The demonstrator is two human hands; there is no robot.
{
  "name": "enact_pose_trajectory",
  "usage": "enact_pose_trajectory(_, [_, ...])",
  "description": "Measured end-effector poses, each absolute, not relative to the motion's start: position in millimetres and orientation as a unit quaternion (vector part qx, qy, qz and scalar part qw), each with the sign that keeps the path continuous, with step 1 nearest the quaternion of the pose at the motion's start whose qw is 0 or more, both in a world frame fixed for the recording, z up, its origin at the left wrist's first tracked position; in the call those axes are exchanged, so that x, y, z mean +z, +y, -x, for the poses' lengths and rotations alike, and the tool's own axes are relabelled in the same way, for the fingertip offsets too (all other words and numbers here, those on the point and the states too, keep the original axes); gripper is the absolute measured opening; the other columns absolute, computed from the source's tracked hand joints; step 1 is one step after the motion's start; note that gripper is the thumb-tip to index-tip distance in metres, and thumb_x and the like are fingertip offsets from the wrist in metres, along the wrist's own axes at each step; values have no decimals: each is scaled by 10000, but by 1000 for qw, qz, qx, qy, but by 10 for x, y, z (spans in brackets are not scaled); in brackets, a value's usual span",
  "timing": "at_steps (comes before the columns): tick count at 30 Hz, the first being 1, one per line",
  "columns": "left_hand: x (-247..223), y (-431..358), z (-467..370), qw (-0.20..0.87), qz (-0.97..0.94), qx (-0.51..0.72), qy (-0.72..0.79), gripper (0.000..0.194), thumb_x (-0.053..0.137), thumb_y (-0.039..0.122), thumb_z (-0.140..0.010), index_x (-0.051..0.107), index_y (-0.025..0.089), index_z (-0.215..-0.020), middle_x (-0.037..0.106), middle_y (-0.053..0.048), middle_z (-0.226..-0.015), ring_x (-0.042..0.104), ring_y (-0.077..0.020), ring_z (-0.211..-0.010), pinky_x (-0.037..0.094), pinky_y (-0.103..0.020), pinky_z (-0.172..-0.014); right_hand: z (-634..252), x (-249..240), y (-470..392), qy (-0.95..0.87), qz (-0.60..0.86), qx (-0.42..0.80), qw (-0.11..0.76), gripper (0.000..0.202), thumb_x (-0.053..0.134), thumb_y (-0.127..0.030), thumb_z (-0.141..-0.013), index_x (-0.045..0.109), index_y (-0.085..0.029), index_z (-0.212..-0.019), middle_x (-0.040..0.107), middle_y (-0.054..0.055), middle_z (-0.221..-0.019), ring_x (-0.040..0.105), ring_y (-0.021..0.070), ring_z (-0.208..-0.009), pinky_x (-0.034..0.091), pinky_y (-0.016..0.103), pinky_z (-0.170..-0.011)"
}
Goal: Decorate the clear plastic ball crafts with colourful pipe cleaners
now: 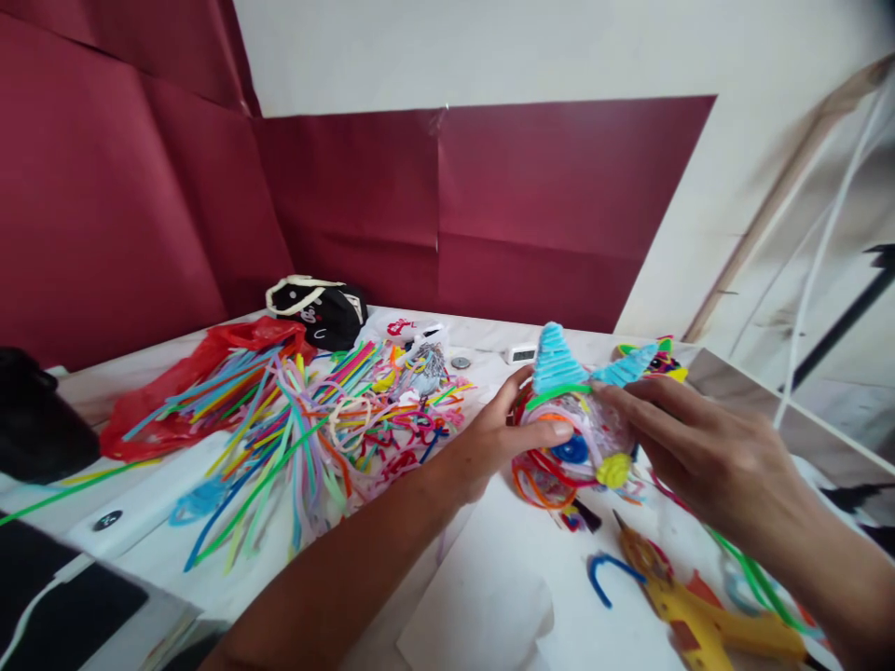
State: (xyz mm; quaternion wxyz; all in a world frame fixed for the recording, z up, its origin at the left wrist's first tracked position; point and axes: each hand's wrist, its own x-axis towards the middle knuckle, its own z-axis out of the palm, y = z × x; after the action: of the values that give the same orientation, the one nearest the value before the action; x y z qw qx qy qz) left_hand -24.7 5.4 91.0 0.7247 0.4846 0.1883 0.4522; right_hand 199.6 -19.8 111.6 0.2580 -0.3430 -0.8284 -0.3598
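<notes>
In the head view a round animal-like head made of pipe cleaners [587, 457] is held up over the table. Two light blue pointed ears [554, 362] stand on top, with a green strip below one, a blue coiled eye and a yellow ball on the front. My left hand [500, 438] grips its left side, thumb across the front. At the base of the other ear, my right hand [689, 443] holds the upper right side with its fingers; their tips are partly hidden. Below lie a yellow hot glue gun [699, 620], pliers [640, 550] and a bent blue pipe cleaner [601, 568].
Many loose pipe cleaners [294, 457] spread across the left of the table, some on a red plastic bag [150, 410]. A black pouch [328, 312] and a small white digital timer [521, 354] stand behind. White paper [475, 587] lies in front.
</notes>
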Motion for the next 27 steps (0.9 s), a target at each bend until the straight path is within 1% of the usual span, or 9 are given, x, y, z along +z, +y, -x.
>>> enact_pose_trajectory(4, [903, 54, 240, 724, -457, 467, 222, 839, 840, 172, -627, 428, 270, -1351, 650, -67, -1214, 623, -281, -1118, 448, -436, -1000, -1996, 1104, -197, -828, 358, -352, 250, 411, 493, -55, -916, 535, -196, -1300, 642, 35, -1066, 628, 112, -717, 403, 246, -527])
enact_pose_trajectory(5, [902, 54, 237, 719, -457, 470, 233, 822, 849, 180, -612, 449, 247, -1328, 660, -72, -1180, 632, -282, -1093, 454, -436, -988, -1993, 1104, -193, -827, 361, -352, 250, 410, 491, -59, -918, 535, -198, -1301, 642, 34, -1067, 629, 113, -720, 400, 247, -524])
enact_pose_trajectory(7, [901, 54, 231, 710, -467, 467, 244, 713, 855, 209, -600, 527, 191, -1233, 670, -88, -1124, 641, -289, -1055, 460, -438, -968, -1983, 1106, -185, -826, 362, -352, 250, 399, 485, -71, -925, 536, -203, -1298, 642, 32, -1063, 628, 115, -723, 399, 248, -524])
enact_pose_trajectory(9, [901, 54, 225, 711, -471, 460, 248, 620, 854, 240, -594, 576, 162, -1143, 674, -99, -1085, 646, -296, -1025, 466, -449, -948, -1973, 1109, -180, -826, 365, -351, 248, 388, 481, -78, -932, 535, -207, -1294, 641, 32, -1059, 619, 114, -709, 387, 248, -518])
enact_pose_trajectory(12, [903, 53, 221, 719, -455, 455, 264, 608, 851, 249, -589, 580, 170, -1127, 680, -90, -1060, 654, -291, -993, 472, -456, -928, -1965, 1112, -183, -828, 368, -347, 242, 373, 483, -92, -945, 532, -207, -1296, 642, 38, -1059, 605, 109, -690, 374, 245, -517])
enact_pose_trajectory(16, [913, 43, 222, 721, -447, 452, 277, 581, 842, 227, -590, 592, 180, -1112, 688, -78, -1061, 652, -277, -1002, 471, -429, -923, -1963, 1104, -176, -831, 364, -346, 239, 348, 463, -106, -962, 538, -193, -1290, 642, 47, -1046, 616, 111, -709, 384, 245, -531])
enact_pose_trajectory(21, [899, 41, 227, 720, -448, 458, 266, 539, 836, 235, -603, 608, 181, -1088, 703, -65, -1022, 666, -255, -963, 483, -392, -892, -1959, 1096, -148, -829, 356, -355, 243, 333, 457, -122, -971, 543, -202, -1282, 647, 47, -1056, 647, 116, -776, 378, 241, -510])
enact_pose_trajectory(27, [863, 77, 230, 724, -478, 443, 229, 621, 893, 232, -555, 599, 179, -1100, 689, -71, -1028, 664, -257, -951, 492, -422, -902, -1940, 1123, -163, -822, 356, -372, 243, 325, 475, -126, -960, 569, -200, -1262, 653, 41, -1057, 630, 113, -681, 382, 247, -478])
